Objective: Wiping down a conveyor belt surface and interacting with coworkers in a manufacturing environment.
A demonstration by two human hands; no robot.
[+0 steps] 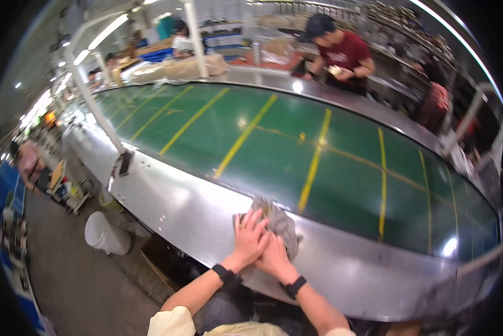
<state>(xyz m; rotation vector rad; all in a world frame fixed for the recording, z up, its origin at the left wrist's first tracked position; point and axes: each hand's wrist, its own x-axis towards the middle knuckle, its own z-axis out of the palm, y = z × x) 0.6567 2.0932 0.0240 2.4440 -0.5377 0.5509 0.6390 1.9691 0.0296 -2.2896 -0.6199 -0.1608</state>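
A crumpled grey cloth lies on the steel edge of the long table, right in front of me. My left hand rests at the cloth's left side, its fingers stretched out and a ring on one of them. Against it presses my right hand, with bunched fingers at the near side of the cloth; their tips are partly hidden. A small dark patch shows beside the left fingertips, too unclear to name. Both wrists wear black bands.
Beyond the steel edge runs a green conveyor belt with yellow cross stripes. Across it stands a person in a dark red shirt and cap. A white post rises at the left. On the floor stands a white bucket.
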